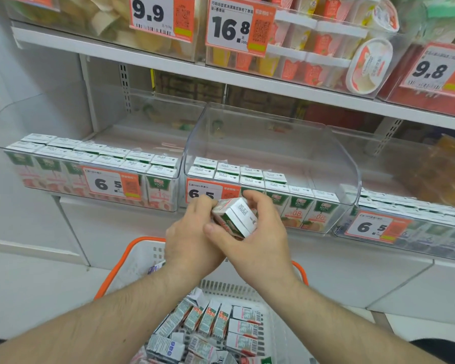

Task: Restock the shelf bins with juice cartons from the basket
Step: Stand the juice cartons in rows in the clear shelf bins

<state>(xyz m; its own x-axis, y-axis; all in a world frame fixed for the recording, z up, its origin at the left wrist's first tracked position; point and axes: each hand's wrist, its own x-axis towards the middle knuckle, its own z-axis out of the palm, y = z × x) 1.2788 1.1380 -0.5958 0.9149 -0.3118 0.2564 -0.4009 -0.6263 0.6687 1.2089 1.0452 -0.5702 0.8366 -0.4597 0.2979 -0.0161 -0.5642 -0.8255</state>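
Clear plastic forms the middle bin, the landmark for this figure. You hold one juice carton in front of the bin's lower front wall, over its 6.5 price tag. Your left hand and right hand both curl round the carton: left fingers on its near-left side, right thumb under it and right fingers arched over its far edge. The carton is tilted, white top panel facing up and toward you, long axis slanting down and away from the bin's mouth.

The bin's opening lies above and beyond the carton. Its stocked cartons stand upright in rows, fuller at the left; the back rows thin out toward the right, and bare floor shows behind them. That gap is the likely target, and your right hand is the nearer to it. The carton probably needs righting until its long axis is vertical, then lifting over the front wall.

Left of the middle bin, a second bin holds fuller rows. To its right, a third bin is partly in view. Below the middle bin, the orange-rimmed basket holds many loose cartons lying at mixed angles. Above the bin runs a white shelf carrying tubs and price cards.
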